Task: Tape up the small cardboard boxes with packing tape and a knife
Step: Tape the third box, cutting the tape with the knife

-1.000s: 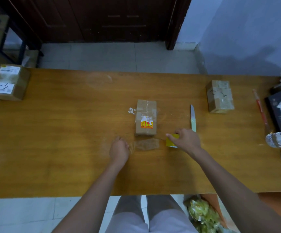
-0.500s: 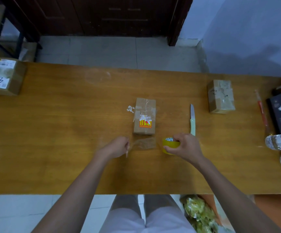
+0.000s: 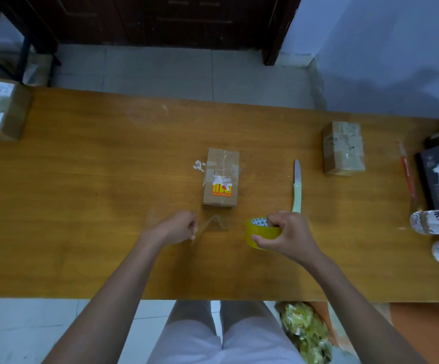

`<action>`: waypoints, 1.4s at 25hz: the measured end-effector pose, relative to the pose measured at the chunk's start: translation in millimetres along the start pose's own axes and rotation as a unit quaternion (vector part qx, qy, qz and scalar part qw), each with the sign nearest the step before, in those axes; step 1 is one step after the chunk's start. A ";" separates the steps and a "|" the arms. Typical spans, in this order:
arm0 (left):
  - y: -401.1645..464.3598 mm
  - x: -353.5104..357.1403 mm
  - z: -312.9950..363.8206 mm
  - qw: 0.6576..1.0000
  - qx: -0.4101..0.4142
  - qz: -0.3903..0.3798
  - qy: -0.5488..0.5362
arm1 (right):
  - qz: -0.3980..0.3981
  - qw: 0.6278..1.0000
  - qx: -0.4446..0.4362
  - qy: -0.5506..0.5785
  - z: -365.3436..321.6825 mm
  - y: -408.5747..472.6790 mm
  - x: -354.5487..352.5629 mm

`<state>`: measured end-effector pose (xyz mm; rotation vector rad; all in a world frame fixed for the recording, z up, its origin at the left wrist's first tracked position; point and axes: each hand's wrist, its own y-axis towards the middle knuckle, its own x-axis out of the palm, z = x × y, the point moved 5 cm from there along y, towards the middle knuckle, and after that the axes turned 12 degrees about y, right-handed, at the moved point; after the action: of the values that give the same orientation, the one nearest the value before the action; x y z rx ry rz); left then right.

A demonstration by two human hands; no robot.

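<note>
So, the tape roll [image 3: 261,232] is gripped just right of centre frame by the right hand [image 3: 285,236], fingers hooked into the core and thumb clamped on the outer face. The loose end of a clear strip [image 3: 214,224] is pinched by the left hand [image 3: 177,228], just left of centre, and the strip is stretched between the two, hovering over the table [image 3: 81,206] just below the small box [image 3: 221,177] at centre frame.

Handling-wise, the strip is judged to be feather-light, floppy and very sticky. It will likely fold onto itself or grab the tabletop if tension is dropped, so it is best held only at the very end and kept taut. The roll looks stiff and light, and is easiest controlled through the core. The box seems light and fairly rigid, probably liable to slide when tape is pressed down. The knife [image 3: 296,186], lying right of the box, should be picked up by the pale handle nearest the roll, blade pointing away.

Hard to make out: the strip is nearly see-through, so its edges and any twist can't really be told. Its join to the roll is hidden. A second box [image 3: 343,148] sits at the upper right, another box [image 3: 0,111] is cut off at the left edge, and a bottle [image 3: 435,222] is cropped at the right.
</note>
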<state>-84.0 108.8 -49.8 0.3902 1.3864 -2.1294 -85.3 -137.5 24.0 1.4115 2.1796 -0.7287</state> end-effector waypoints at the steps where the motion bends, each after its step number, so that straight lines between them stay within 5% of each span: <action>1: -3.3 0.4 0.7 1.000 0.007 -0.006 -0.006 | -0.002 1.000 0.004 0.007 -2.3 -1.3 -1.4; 4: -24.5 -13.1 -14.7 0.999 0.024 -0.036 -0.018 | 0.025 0.992 0.015 0.122 -0.9 -7.3 -18.6; 7: -46.9 -57.7 -40.9 0.995 0.010 0.011 -0.098 | 0.043 0.977 0.051 0.201 8.5 -4.5 -51.4; 9: -43.9 -86.4 -38.8 0.990 0.009 0.051 -0.132 | 0.028 0.978 0.072 0.192 13.1 6.7 -63.2; 16: 6.8 -137.1 -5.4 0.995 -0.029 0.091 0.010 | 0.094 0.984 0.073 0.130 35.4 61.3 -100.0; 35: 76.8 -124.8 2.7 0.991 -0.046 0.123 -0.027 | 0.106 0.980 0.142 0.088 88.2 84.5 -98.6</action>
<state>61.8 119.9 -40.3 0.4403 1.3260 -1.8573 37.1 -233.2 1.3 1.8836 2.0681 -0.8914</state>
